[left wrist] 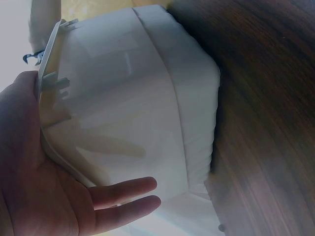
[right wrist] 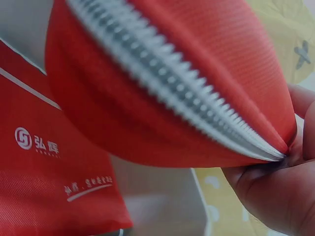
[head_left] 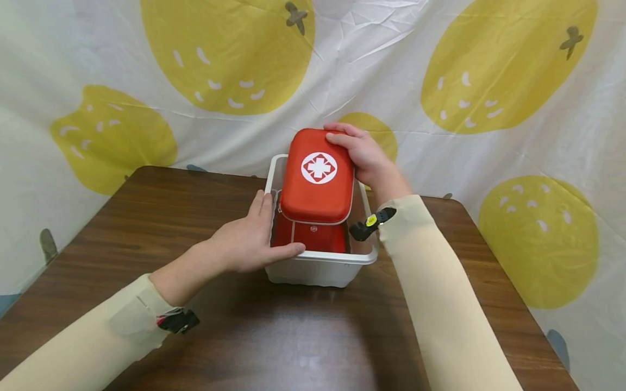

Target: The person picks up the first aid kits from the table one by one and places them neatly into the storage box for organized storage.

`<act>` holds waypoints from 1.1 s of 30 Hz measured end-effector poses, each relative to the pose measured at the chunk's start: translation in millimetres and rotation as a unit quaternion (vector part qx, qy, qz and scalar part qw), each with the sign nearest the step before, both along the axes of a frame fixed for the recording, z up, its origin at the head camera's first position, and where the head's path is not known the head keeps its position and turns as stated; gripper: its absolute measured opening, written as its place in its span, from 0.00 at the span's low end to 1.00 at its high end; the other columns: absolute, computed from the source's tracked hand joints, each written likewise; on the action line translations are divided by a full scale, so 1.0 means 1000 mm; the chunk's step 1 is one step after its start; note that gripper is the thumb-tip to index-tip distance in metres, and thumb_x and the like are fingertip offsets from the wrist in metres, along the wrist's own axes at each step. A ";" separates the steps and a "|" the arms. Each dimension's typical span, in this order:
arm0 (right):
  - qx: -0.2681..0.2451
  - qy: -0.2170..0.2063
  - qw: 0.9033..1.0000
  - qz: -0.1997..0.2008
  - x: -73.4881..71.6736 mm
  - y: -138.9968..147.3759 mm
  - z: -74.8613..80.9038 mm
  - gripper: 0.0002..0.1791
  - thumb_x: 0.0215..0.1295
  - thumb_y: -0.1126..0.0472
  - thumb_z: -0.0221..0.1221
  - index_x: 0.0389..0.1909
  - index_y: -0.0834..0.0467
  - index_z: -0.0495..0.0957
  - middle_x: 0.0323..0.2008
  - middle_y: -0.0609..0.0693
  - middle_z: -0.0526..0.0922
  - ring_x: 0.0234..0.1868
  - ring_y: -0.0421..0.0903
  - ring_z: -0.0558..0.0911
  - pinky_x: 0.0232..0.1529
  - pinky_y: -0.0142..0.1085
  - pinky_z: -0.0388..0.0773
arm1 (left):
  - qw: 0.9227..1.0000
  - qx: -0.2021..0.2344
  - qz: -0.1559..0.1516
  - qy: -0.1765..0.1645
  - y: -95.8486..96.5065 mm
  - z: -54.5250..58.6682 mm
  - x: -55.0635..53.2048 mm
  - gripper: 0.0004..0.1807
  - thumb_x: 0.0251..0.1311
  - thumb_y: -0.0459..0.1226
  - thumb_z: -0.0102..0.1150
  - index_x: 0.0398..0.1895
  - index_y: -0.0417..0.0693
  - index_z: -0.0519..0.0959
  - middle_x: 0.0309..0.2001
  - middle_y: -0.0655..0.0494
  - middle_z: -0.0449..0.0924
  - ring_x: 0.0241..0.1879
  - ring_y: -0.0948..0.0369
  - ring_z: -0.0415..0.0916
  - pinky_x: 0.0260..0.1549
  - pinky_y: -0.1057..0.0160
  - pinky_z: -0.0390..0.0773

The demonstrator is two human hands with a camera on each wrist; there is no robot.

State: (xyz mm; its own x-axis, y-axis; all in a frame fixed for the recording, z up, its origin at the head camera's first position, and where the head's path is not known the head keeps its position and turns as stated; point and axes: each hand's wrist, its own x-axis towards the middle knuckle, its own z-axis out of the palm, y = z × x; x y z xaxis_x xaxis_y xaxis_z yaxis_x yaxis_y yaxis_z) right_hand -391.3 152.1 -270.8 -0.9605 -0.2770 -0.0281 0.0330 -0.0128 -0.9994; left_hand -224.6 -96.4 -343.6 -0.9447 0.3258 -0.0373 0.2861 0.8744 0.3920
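Observation:
A red zippered first aid case point(head_left: 318, 187) with a white cross emblem is tilted above a white plastic bin point(head_left: 318, 271). My right hand point(head_left: 364, 155) grips the case at its far right corner; the right wrist view shows the thumb and fingers point(right wrist: 305, 132) closed on its zipped edge. Beneath the case, inside the bin, lies a flat red item point(right wrist: 54, 152) with white printing. My left hand point(head_left: 242, 239) rests against the bin's near left corner, thumb over the front rim. Two straight fingers point(left wrist: 125, 191) extend along the bin's outside in the left wrist view.
The bin stands on a dark wood-grain table point(head_left: 205, 326), towards its far edge. Behind the table hangs a white cloth point(head_left: 376, 60) printed with large yellow fruit. A black strap device point(head_left: 369, 225) on my right wrist sits close over the bin's right rim.

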 end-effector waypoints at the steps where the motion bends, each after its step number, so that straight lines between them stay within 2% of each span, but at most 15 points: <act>1: 0.002 -0.002 1.000 0.002 0.000 -0.002 -0.002 0.21 0.81 0.59 0.62 0.71 0.50 0.80 0.49 0.47 0.86 0.40 0.42 0.87 0.43 0.31 0.86 | 1.000 0.001 0.000 0.000 0.000 0.000 0.000 0.74 0.64 0.78 0.54 0.89 0.33 0.37 0.91 0.36 0.32 0.62 0.39 0.86 0.53 0.42 0.88; 8: 0.043 -0.014 0.999 0.018 -0.001 -0.011 -0.018 0.26 0.81 0.57 0.62 0.77 0.52 0.76 0.49 0.47 0.85 0.40 0.43 0.86 0.43 0.31 0.86 | 1.000 0.004 -0.002 0.000 0.002 0.000 0.001 0.75 0.63 0.79 0.53 0.90 0.34 0.36 0.91 0.36 0.32 0.62 0.39 0.86 0.54 0.41 0.87; 14: 0.098 -0.004 0.995 0.035 -0.002 -0.015 -0.028 0.24 0.80 0.57 0.62 0.73 0.54 0.78 0.48 0.48 0.85 0.36 0.42 0.86 0.41 0.31 0.86 | 1.000 -0.003 0.002 0.003 0.001 0.001 0.002 0.75 0.63 0.79 0.53 0.89 0.33 0.36 0.91 0.35 0.32 0.63 0.37 0.85 0.55 0.41 0.87; 19: 0.143 -0.012 0.988 0.049 -0.003 -0.017 -0.034 0.23 0.81 0.58 0.61 0.73 0.56 0.78 0.43 0.47 0.86 0.33 0.40 0.86 0.38 0.32 0.86 | 1.000 -0.006 0.007 0.003 0.001 0.001 0.003 0.74 0.63 0.79 0.53 0.90 0.34 0.37 0.91 0.35 0.32 0.64 0.37 0.84 0.56 0.41 0.87; 24: 0.178 -0.039 0.981 0.066 -0.003 -0.018 -0.039 0.26 0.78 0.62 0.61 0.75 0.54 0.78 0.51 0.51 0.86 0.37 0.42 0.86 0.40 0.32 0.86 | 1.000 -0.009 0.006 0.003 0.001 0.001 0.002 0.73 0.64 0.78 0.53 0.89 0.33 0.38 0.90 0.34 0.34 0.64 0.37 0.84 0.56 0.40 0.87; 27: 0.191 -0.051 0.978 0.060 -0.002 -0.018 -0.038 0.28 0.77 0.63 0.61 0.76 0.54 0.77 0.56 0.55 0.84 0.39 0.43 0.86 0.41 0.33 0.86 | 1.000 -0.008 0.006 0.005 0.002 0.001 0.002 0.73 0.64 0.78 0.53 0.89 0.33 0.38 0.90 0.35 0.35 0.64 0.37 0.85 0.56 0.40 0.87; 33: 0.250 -0.058 0.966 0.046 0.001 -0.017 -0.038 0.25 0.78 0.63 0.61 0.73 0.62 0.77 0.50 0.55 0.85 0.40 0.43 0.85 0.41 0.34 0.86 | 1.000 -0.004 0.007 0.009 0.002 0.000 0.001 0.72 0.65 0.77 0.54 0.89 0.33 0.39 0.90 0.35 0.35 0.64 0.37 0.84 0.56 0.40 0.87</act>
